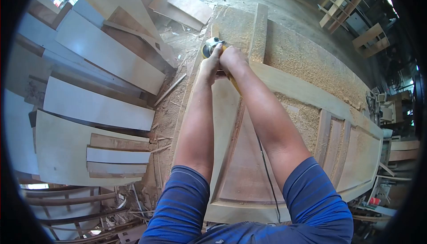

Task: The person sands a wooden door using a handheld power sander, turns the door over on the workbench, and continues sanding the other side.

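Observation:
At the far left corner of a panelled wooden door (293,78), both my arms reach forward to an angle grinder (214,42) with a silver head and a yellow body. My left hand (210,68) is closed on it near the head. Just to the right, my right hand (233,58) wraps round its body. The disc is mostly hidden, so I cannot tell whether it touches the wood. A black cord (267,173) runs back over the door panel towards me.
Sawdust and shavings (307,61) cover the worktop beyond the door. A loose wooden strip (259,32) lies at its far end. Plywood sheets (102,104) lean along the left. Scrap wood (171,88) litters the floor. A wooden rack (347,1) stands far right.

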`<state>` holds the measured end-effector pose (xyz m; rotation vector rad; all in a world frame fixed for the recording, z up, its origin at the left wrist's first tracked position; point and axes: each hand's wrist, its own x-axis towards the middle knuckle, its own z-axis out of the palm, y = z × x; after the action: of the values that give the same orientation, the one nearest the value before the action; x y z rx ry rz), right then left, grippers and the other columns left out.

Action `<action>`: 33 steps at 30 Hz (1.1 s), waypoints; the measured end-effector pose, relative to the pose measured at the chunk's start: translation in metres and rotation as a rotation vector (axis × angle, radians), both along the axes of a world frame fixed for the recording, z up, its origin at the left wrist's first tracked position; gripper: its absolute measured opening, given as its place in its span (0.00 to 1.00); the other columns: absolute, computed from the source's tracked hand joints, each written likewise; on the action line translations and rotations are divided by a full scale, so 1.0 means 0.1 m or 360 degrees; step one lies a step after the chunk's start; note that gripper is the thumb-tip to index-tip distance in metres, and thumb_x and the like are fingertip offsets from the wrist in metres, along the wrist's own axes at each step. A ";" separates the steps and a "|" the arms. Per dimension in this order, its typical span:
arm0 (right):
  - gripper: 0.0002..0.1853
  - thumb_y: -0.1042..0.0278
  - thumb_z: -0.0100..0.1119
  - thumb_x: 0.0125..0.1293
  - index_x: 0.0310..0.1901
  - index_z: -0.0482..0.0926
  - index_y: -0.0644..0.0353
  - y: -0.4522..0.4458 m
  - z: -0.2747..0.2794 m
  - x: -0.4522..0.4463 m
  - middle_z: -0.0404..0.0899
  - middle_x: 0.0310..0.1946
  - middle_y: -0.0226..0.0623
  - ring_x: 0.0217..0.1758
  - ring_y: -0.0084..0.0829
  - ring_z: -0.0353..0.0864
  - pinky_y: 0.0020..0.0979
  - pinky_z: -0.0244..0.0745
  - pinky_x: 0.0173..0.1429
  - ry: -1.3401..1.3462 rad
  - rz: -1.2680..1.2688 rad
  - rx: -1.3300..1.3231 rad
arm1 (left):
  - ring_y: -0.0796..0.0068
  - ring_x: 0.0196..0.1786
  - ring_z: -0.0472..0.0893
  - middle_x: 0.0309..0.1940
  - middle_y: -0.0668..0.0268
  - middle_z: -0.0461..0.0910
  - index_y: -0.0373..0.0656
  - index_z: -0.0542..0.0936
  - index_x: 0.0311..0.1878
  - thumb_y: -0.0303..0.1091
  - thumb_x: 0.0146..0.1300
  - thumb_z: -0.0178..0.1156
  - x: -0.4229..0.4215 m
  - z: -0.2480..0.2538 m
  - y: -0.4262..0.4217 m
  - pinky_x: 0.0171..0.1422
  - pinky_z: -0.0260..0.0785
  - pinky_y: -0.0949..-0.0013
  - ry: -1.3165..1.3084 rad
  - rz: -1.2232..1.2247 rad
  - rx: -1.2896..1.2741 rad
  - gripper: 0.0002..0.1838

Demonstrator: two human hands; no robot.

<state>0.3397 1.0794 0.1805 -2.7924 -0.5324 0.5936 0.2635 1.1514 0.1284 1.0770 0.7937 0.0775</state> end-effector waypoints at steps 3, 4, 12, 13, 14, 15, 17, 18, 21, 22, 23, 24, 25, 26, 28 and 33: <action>0.26 0.53 0.62 0.74 0.63 0.88 0.64 -0.12 -0.04 0.03 0.86 0.67 0.54 0.71 0.46 0.87 0.43 0.83 0.72 0.0029 -0.0043 -0.0021 | 0.55 0.42 0.92 0.44 0.52 0.89 0.37 0.86 0.60 0.76 0.71 0.62 0.05 -0.06 -0.10 0.47 0.90 0.49 0.0004 -0.0008 -0.0003 0.44; 0.26 0.53 0.62 0.74 0.63 0.88 0.64 -0.19 -0.02 0.01 0.87 0.66 0.54 0.71 0.46 0.87 0.43 0.83 0.72 0.0023 -0.0050 -0.0030 | 0.54 0.42 0.93 0.44 0.50 0.89 0.35 0.85 0.60 0.75 0.70 0.63 0.04 -0.05 -0.16 0.45 0.91 0.49 -0.0015 0.0011 -0.0018 0.44; 0.27 0.49 0.66 0.72 0.62 0.88 0.63 -0.69 -0.02 0.02 0.87 0.65 0.55 0.69 0.48 0.88 0.45 0.83 0.71 -0.0015 -0.0194 -0.0116 | 0.48 0.52 0.92 0.57 0.45 0.87 0.31 0.83 0.66 0.72 0.69 0.67 0.17 -0.11 -0.62 0.50 0.90 0.44 -0.0042 -0.0154 0.0004 0.47; 0.28 0.49 0.67 0.72 0.63 0.88 0.63 -0.72 -0.02 0.02 0.87 0.65 0.55 0.68 0.49 0.89 0.45 0.83 0.71 -0.0008 -0.0216 -0.0122 | 0.47 0.53 0.92 0.58 0.45 0.87 0.31 0.82 0.67 0.72 0.69 0.67 0.17 -0.12 -0.62 0.51 0.90 0.44 -0.0030 -0.0166 -0.0017 0.47; 0.27 0.50 0.66 0.72 0.62 0.88 0.63 -0.70 -0.06 0.03 0.87 0.65 0.55 0.68 0.49 0.89 0.45 0.83 0.71 -0.0024 -0.0202 -0.0091 | 0.47 0.53 0.91 0.58 0.45 0.86 0.31 0.82 0.67 0.72 0.69 0.67 0.16 -0.12 -0.58 0.51 0.90 0.44 -0.0017 -0.0176 -0.0033 0.47; 0.27 0.51 0.66 0.72 0.61 0.88 0.64 -0.64 -0.10 0.01 0.87 0.65 0.56 0.68 0.48 0.89 0.44 0.83 0.71 -0.0035 -0.0252 -0.0042 | 0.47 0.53 0.91 0.59 0.45 0.86 0.31 0.82 0.68 0.72 0.69 0.67 0.14 -0.12 -0.52 0.52 0.90 0.44 -0.0002 -0.0184 -0.0045 0.48; 0.27 0.51 0.66 0.71 0.61 0.89 0.65 -0.46 -0.09 -0.04 0.87 0.65 0.56 0.67 0.47 0.89 0.44 0.83 0.71 0.0012 -0.0234 0.0006 | 0.51 0.48 0.93 0.52 0.43 0.88 0.23 0.82 0.63 0.71 0.68 0.68 0.04 -0.11 -0.36 0.44 0.92 0.49 -0.0099 -0.0094 -0.0039 0.49; 0.29 0.49 0.67 0.70 0.61 0.88 0.67 -0.40 0.02 -0.12 0.87 0.64 0.57 0.67 0.46 0.90 0.43 0.83 0.71 0.0073 -0.0159 0.0031 | 0.52 0.47 0.93 0.51 0.44 0.88 0.24 0.82 0.63 0.71 0.68 0.68 0.00 -0.12 -0.26 0.44 0.92 0.49 -0.0081 -0.0088 -0.0043 0.48; 0.42 0.44 0.73 0.58 0.65 0.81 0.75 -0.27 -0.03 -0.10 0.89 0.60 0.60 0.63 0.49 0.91 0.43 0.85 0.70 0.0284 0.0118 0.0240 | 0.55 0.42 0.93 0.45 0.49 0.89 0.29 0.84 0.62 0.73 0.67 0.67 -0.12 -0.17 0.09 0.42 0.91 0.52 -0.0018 -0.0086 0.0000 0.47; 0.46 0.44 0.72 0.58 0.68 0.77 0.77 -0.23 -0.12 -0.14 0.88 0.59 0.63 0.64 0.51 0.90 0.44 0.84 0.71 0.0207 0.0081 0.0367 | 0.58 0.38 0.92 0.41 0.51 0.89 0.31 0.85 0.60 0.75 0.67 0.66 -0.13 -0.24 0.19 0.40 0.90 0.56 -0.0027 -0.0094 0.0004 0.47; 0.47 0.42 0.72 0.59 0.68 0.76 0.77 -0.23 -0.16 -0.17 0.87 0.60 0.65 0.65 0.53 0.89 0.44 0.83 0.72 0.0251 0.0047 0.0500 | 0.62 0.34 0.91 0.40 0.53 0.89 0.31 0.86 0.58 0.77 0.66 0.65 -0.22 -0.09 0.18 0.38 0.89 0.60 0.0009 -0.0032 0.0140 0.48; 0.47 0.40 0.72 0.60 0.68 0.76 0.76 -0.21 -0.20 -0.21 0.87 0.60 0.64 0.66 0.53 0.89 0.45 0.83 0.72 0.0247 -0.0006 0.0527 | 0.64 0.33 0.90 0.40 0.54 0.89 0.32 0.86 0.58 0.77 0.66 0.65 -0.24 -0.08 0.23 0.36 0.88 0.62 0.0029 -0.0082 0.0142 0.48; 0.47 0.39 0.72 0.61 0.68 0.75 0.75 -0.22 -0.21 -0.27 0.87 0.61 0.63 0.66 0.54 0.89 0.46 0.83 0.72 0.0248 -0.0055 0.0553 | 0.66 0.32 0.90 0.40 0.56 0.89 0.32 0.87 0.58 0.77 0.66 0.65 -0.24 -0.07 0.24 0.35 0.87 0.64 0.0054 -0.0127 0.0143 0.48; 0.46 0.39 0.72 0.61 0.68 0.75 0.75 -0.28 -0.21 -0.30 0.87 0.62 0.63 0.66 0.54 0.89 0.46 0.83 0.72 0.0268 -0.0106 0.0522 | 0.68 0.31 0.89 0.39 0.57 0.89 0.33 0.87 0.57 0.77 0.66 0.66 -0.23 -0.08 0.18 0.33 0.86 0.65 0.0059 -0.0128 0.0170 0.47; 0.46 0.38 0.71 0.63 0.68 0.75 0.73 -0.37 -0.05 -0.40 0.87 0.62 0.62 0.66 0.54 0.89 0.47 0.83 0.72 0.0313 -0.0193 0.0458 | 0.71 0.30 0.88 0.38 0.59 0.88 0.34 0.87 0.56 0.77 0.66 0.66 -0.24 -0.08 0.08 0.31 0.84 0.67 0.0069 -0.0114 0.0224 0.46; 0.42 0.41 0.71 0.65 0.68 0.77 0.70 -0.90 0.04 -0.37 0.87 0.62 0.59 0.67 0.51 0.89 0.47 0.83 0.73 0.0245 -0.0390 0.0382 | 0.73 0.27 0.86 0.39 0.59 0.88 0.34 0.87 0.56 0.76 0.65 0.67 -0.03 -0.08 -0.43 0.28 0.82 0.69 0.0077 -0.0299 0.0152 0.46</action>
<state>0.3029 0.9893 0.1841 -2.5086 -0.2095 0.6370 0.2605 1.1081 0.1207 1.2434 0.7347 -0.0709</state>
